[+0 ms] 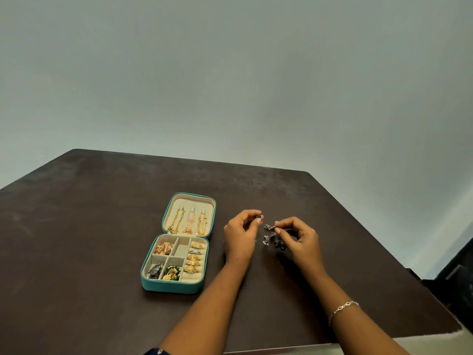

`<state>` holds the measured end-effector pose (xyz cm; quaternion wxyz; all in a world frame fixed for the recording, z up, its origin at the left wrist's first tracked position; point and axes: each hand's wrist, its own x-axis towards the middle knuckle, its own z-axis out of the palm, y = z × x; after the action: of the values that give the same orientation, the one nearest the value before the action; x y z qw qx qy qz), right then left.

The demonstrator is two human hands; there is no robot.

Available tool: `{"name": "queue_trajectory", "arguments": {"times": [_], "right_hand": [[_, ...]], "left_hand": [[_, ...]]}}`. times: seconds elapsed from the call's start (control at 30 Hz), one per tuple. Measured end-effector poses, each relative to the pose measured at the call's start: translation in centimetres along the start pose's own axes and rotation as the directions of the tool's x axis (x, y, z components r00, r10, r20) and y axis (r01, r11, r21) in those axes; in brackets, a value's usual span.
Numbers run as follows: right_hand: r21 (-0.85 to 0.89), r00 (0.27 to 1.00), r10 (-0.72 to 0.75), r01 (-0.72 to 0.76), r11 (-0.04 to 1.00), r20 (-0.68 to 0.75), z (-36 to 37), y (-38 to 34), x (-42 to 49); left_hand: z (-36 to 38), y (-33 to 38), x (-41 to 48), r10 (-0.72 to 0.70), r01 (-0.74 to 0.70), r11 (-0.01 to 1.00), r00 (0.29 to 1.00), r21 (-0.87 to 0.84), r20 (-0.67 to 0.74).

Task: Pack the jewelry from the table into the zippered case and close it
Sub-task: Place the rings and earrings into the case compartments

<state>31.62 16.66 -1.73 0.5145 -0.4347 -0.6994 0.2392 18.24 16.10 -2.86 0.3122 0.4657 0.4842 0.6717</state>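
A small dark piece is being pinched by the left hand with curled fingertips, and a silver earring likewise by the right hand, seemingly to be fitted together. Loose silver jewelry is lying just beside the right hand's fingertips. The open case is lying left of the left hand.

We log the teal zippered case open flat on the bench, lid beyond base. Lid: three chains side by side. Base: rose-gold piece far left, grey piece and green-gold piece nearest us, rings in the right column. A loose silver cluster lies right of the case, its top pinched by the right hand. A small dark piece sits in the fingers of the left hand.
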Motion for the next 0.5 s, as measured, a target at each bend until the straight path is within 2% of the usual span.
{"name": "queue_trajectory", "arguments": {"times": [0.2, 0.37, 0.5], "right_hand": [[0.205, 1.000, 0.019, -0.021, 0.979, 0.011, -1.1, -2.0, 0.9], [0.274, 0.999, -0.002, 0.014, 0.962, -0.042, -1.9, -4.2, 1.2], [0.234, 1.000, -0.021, 0.015, 0.972, 0.022, -2.9, -5.8, 1.3]], "left_hand": [[-0.9, 0.8, -1.3, -0.029, 0.032, 0.995, 0.999, -0.090, 0.031], [-1.5, 1.7, -2.5, -0.095, 0.111, 0.960, 0.993, -0.257, 0.073], [-1.8, 2.7, -4.0, -0.114, 0.147, 0.943, 0.986, -0.297, 0.123]]}}
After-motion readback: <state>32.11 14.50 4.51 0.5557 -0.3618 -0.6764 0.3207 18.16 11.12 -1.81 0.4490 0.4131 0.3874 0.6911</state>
